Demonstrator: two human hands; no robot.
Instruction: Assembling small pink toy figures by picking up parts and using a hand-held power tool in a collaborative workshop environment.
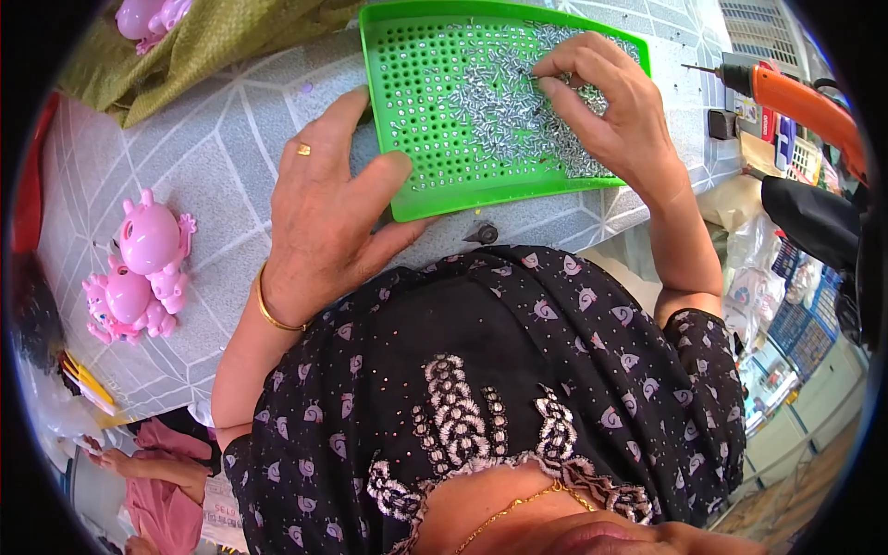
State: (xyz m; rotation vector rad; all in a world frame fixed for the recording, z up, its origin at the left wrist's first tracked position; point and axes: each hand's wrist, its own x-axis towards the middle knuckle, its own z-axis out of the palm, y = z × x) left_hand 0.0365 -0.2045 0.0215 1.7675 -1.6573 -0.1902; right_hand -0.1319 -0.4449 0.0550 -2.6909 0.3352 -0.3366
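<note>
A shallow green tray (490,197) lies tilted on the table, its floor a grid of small holes. Many of the left holes have silver screws standing in them, and a loose heap of screws (504,102) covers the middle and right. My left hand (319,199) grips the tray's near left corner, one fingertip over the rim. Over the heap, my right hand (615,116) pinches thumb and forefinger together on what looks like a screw, mostly hidden by the fingertips.
Pink animal-shaped toy parts (153,236) lie at the left. An olive woven sack (213,51) sits at the far left. An orange electric screwdriver (805,106) points in from the right. A small dark piece (482,233) rests before the tray. Another person (162,490) is at lower left.
</note>
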